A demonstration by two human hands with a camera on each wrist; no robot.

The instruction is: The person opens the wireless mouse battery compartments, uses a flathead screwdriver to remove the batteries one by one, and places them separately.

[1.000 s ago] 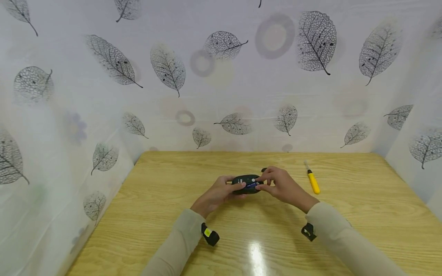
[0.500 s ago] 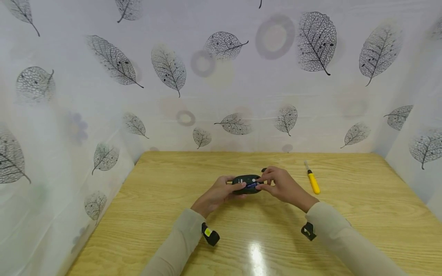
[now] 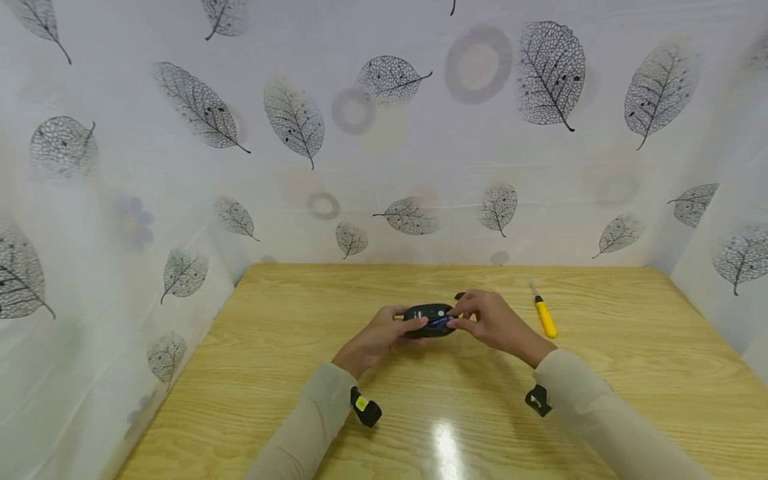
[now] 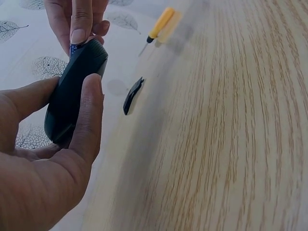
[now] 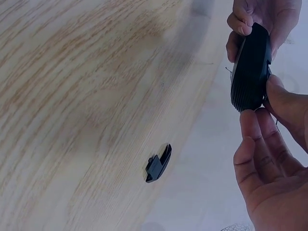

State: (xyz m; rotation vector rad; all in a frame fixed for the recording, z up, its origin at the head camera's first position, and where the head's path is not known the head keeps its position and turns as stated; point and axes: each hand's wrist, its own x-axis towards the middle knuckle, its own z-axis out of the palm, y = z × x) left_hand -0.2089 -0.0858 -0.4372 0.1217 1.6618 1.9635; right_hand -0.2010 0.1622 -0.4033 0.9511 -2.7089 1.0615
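In the head view my left hand (image 3: 381, 333) holds a black computer mouse (image 3: 429, 309) above the table, underside up, thumb across its bottom face. A blue battery (image 3: 441, 322) sits slanted in the mouse's uncovered compartment. My right hand (image 3: 489, 321) pinches the battery's right end between thumb and finger. The left wrist view shows the mouse (image 4: 72, 96) edge-on, with a bit of the blue battery (image 4: 73, 49) under the right thumb. Seen from the right wrist, the right fingertips touch the ribbed end of the mouse (image 5: 250, 72); the battery is hidden there.
A small black battery cover (image 5: 156, 166) lies loose on the wooden table (image 3: 288, 387) behind the right hand. Farther right rests a screwdriver (image 3: 545, 317) with a yellow handle. Leaf-patterned sheeting (image 3: 420, 153) encloses the table at the back and sides.
The battery's right end has shifted a little, so it now sits more slanted in the mouse. My right fingers have moved slightly right with it; the left hand stays put.
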